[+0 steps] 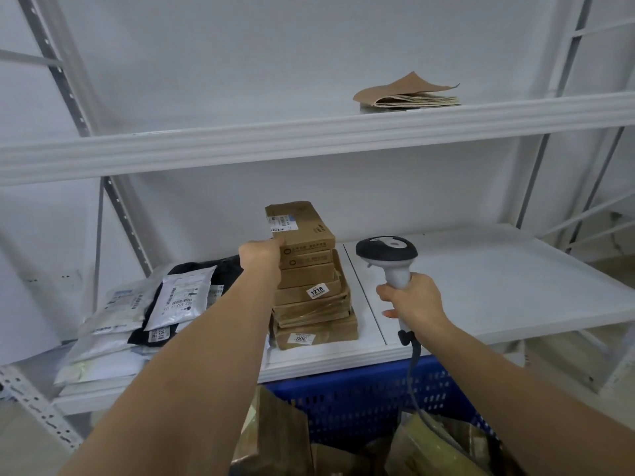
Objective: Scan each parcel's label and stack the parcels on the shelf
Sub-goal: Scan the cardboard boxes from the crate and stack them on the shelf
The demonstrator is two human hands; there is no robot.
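A stack of several brown cardboard parcels point(314, 300) stands on the white middle shelf point(481, 290). The top parcel point(302, 225) carries a white label and lies slightly askew. My left hand point(259, 254) grips this top parcel at its near left corner. My right hand point(412, 302) holds a grey and black barcode scanner point(388, 252) upright by its handle, just right of the stack, with its cable hanging down. More brown parcels point(275, 438) lie in a blue basket point(360, 400) below the shelf.
Grey, white and black poly mailers point(147, 310) are piled on the shelf's left part. Folded brown paper point(409, 94) lies on the upper shelf point(309, 139). Metal uprights point(117, 214) frame the shelving at both sides.
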